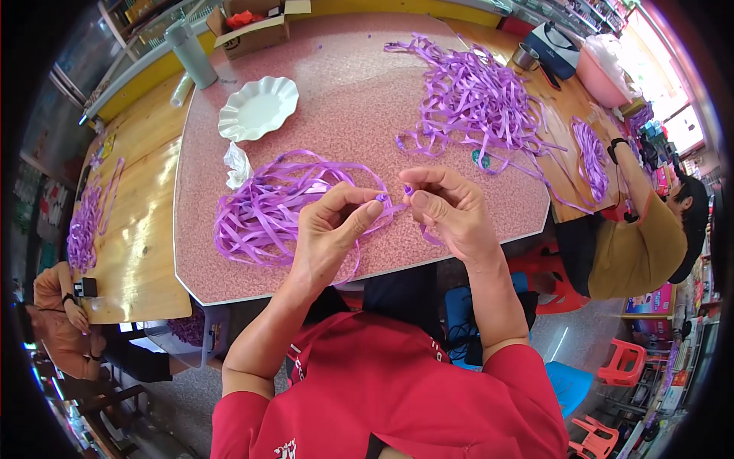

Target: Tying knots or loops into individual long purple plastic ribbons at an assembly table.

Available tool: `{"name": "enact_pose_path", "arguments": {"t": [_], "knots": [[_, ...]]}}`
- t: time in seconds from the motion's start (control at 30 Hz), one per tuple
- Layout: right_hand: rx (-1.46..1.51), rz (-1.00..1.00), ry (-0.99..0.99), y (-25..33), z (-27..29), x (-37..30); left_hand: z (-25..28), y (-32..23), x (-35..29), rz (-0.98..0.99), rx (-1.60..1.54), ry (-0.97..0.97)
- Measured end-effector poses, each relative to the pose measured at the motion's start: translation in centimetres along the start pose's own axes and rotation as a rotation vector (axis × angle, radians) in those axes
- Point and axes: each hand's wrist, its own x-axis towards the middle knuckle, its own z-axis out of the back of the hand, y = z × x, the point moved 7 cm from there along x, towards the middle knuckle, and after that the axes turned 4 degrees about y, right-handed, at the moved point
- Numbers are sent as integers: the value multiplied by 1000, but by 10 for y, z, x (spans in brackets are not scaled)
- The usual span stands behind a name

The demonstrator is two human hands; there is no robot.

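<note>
My left hand (332, 229) pinches a small dark purple piece (381, 198) between thumb and forefinger. Across a short gap, my right hand (453, 213) pinches another small purple piece (408, 190), with a flat purple strap (432, 236) hanging below its fingers. Both hands are over the near part of the pink speckled table (367, 145). Beside and behind my left hand lies a loose pile of looped purple straps (260, 214), with darker bits among them. The exact shape of the pinched pieces is too small to make out.
A larger heap of purple straps (482, 99) lies at the far right. A scalloped white dish (258, 109), crumpled tissue (238, 166), green-grey bottle (191, 55) and cardboard box (256, 38) stand leftward. Co-workers sit at right (638, 237) and left (65, 329).
</note>
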Motion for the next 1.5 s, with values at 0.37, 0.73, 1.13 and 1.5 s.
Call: {"name": "enact_pose_path", "arguments": {"t": [0.37,0.73,1.13,1.5], "knots": [[-81,9,14,-4,-2,-1,-3,0,0,-2,52,16],[-388,258,37,6,-13,-1,-1,-3,-1,-49,68,-26],[-196,-18,-10,-4,-9,-2,-2,-6,-2,-13,89,32],[103,-140,-19,-23,0,-3,-1,11,0,17,-207,-14]]}}
